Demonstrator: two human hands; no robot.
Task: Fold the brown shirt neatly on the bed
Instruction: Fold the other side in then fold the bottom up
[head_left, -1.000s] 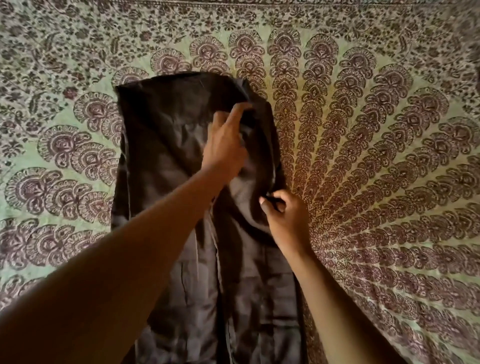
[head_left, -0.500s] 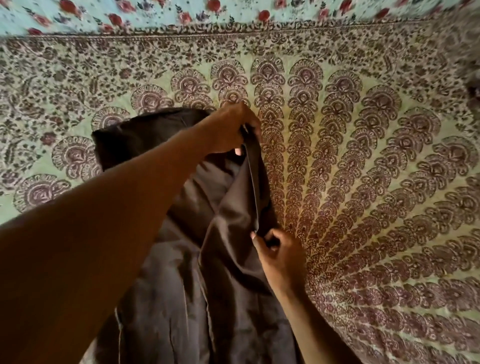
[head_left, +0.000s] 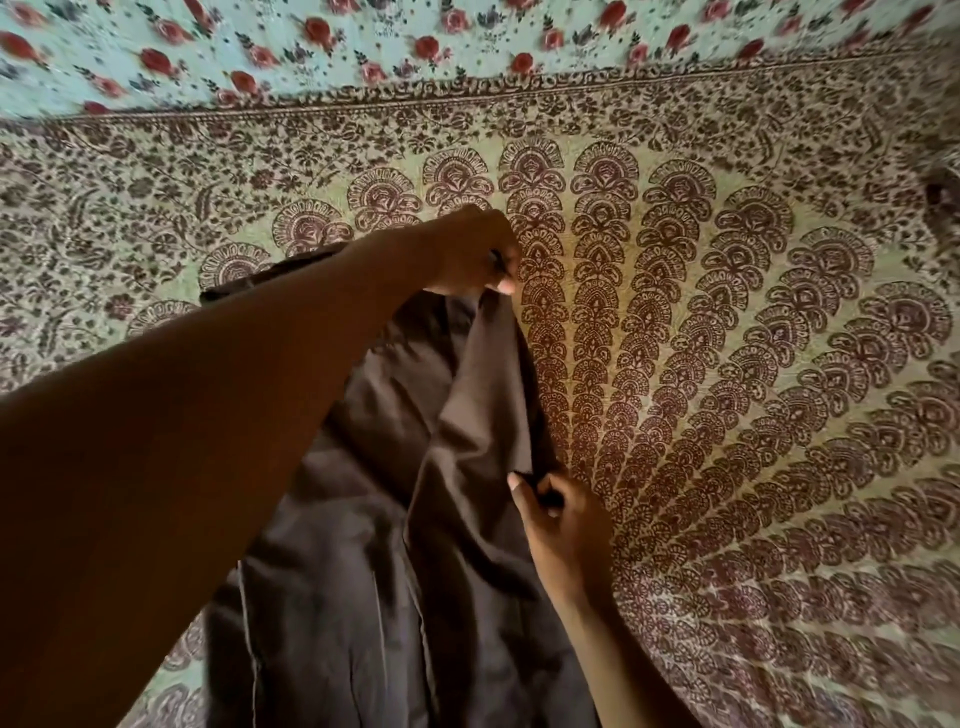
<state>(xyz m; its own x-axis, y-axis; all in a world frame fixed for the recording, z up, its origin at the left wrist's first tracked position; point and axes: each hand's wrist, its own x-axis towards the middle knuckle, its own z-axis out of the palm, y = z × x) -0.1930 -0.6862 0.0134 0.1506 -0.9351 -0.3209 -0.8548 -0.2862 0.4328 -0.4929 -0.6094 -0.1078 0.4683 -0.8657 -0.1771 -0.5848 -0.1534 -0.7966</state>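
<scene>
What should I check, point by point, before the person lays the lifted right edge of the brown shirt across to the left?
1. Left hand pinches the top of the edge: ok.
2. Right hand pinches the same edge lower down: ok.
3. Edge straight between the two hands: ok.
4. Brown shirt body flat: not ok, creased.
5. Far left side of shirt aligned: cannot tell, arm hides it.
6. Bedsheet free beside the shirt: ok.

The brown shirt (head_left: 374, 597) lies lengthwise on the patterned bed (head_left: 727, 364) — creased, its right edge lifted.
</scene>
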